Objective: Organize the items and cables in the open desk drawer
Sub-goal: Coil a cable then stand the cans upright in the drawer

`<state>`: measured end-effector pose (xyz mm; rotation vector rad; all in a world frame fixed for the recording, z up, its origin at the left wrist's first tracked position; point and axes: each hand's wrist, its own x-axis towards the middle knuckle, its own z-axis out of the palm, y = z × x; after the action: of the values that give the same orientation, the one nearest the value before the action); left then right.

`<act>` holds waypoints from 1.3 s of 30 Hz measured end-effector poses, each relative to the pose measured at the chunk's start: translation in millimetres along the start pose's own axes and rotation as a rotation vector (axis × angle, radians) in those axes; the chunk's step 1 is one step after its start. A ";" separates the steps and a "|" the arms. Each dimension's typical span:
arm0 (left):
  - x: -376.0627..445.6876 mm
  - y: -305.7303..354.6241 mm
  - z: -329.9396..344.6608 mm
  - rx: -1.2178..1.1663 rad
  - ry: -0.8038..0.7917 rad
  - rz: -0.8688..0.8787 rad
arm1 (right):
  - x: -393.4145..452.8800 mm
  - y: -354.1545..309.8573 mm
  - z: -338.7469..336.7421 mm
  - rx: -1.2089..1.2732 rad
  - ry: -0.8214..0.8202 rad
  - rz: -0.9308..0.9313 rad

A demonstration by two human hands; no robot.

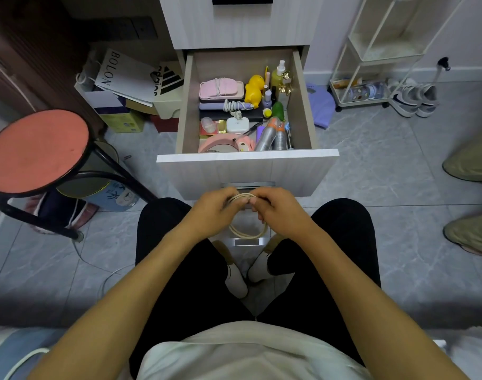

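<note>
Below the drawer (248, 157) front, over my lap | both hands pinch the coiled cable (246, 231) at its top: left hand (218, 209), right hand (275, 208) | loop hangs down | drawer straight ahead, equally near.

We wear a pale short-sleeved shirt (251, 352), black trousers (341, 237) and white socks (235, 279); both our forearms are bare down to the hands.
</note>
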<state>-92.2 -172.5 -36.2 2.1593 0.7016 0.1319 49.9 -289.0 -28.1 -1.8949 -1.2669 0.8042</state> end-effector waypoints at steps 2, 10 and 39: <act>1.0 6.5 -1.6 -0.337 -0.038 -0.161 | 0.0 0.2 -4.1 0.025 0.005 0.006; 9.3 20.6 7.4 -1.238 -0.074 -0.537 | -4.8 13.7 3.2 0.281 0.199 0.087; 27.9 38.3 23.2 -1.602 0.544 -0.701 | -5.4 3.5 15.4 1.039 0.435 0.430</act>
<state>-44.5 -192.7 -26.3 0.2913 1.0588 0.6463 37.5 -291.8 -39.0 -1.3283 -0.0694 0.9349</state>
